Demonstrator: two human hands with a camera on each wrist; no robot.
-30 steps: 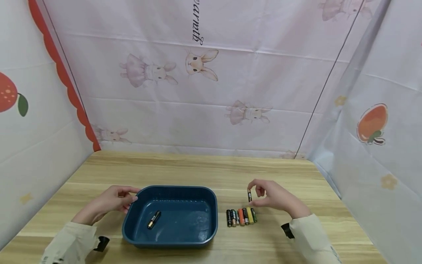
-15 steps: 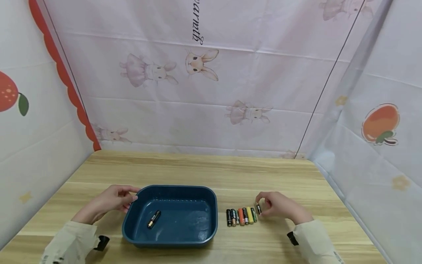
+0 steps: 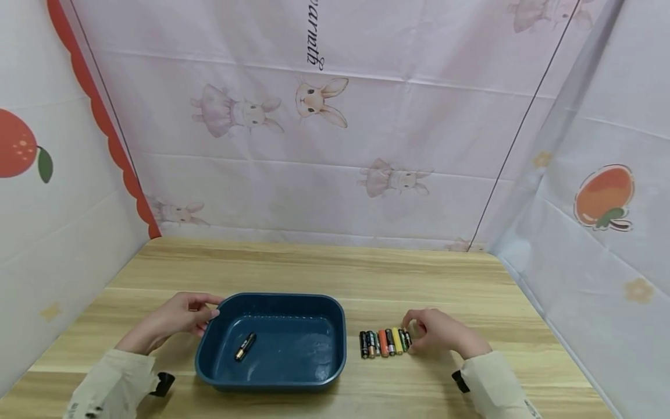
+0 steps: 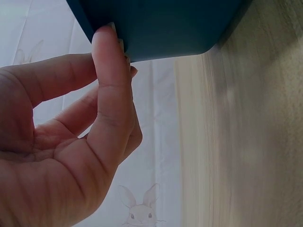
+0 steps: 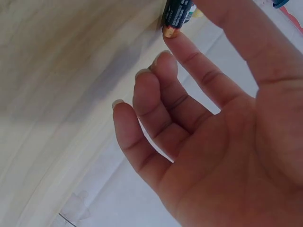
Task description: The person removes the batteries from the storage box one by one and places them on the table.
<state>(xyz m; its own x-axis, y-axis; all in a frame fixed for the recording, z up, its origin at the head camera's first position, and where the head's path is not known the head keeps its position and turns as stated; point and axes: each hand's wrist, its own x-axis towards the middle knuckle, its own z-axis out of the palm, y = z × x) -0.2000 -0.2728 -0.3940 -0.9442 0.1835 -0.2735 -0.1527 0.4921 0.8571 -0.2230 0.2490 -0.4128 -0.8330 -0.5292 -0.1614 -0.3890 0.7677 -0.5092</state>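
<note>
At the right end of a row of several batteries (image 3: 384,343) lying side by side, my right hand (image 3: 442,333) pinches a small black battery (image 3: 409,338) between thumb and index finger. The right wrist view shows this battery's copper-coloured end (image 5: 171,32) at the index fingertip, with the other fingers loosely bent. My left hand (image 3: 178,320) holds the left rim of a dark blue rectangular tray (image 3: 293,343), its thumb and fingertips at the back left corner. Inside the tray lies one black and gold battery (image 3: 245,347), slanted.
The wood-grain table (image 3: 314,265) carries the tray and the battery row, which lies just right of the tray. A printed curtain (image 3: 314,192) with rabbits closes off the back, and fruit-printed cloths (image 3: 586,279) hang at both sides.
My right hand has brought the black battery down and then left, from above the row to its right end against the others. The left hand has stayed at the tray.
</note>
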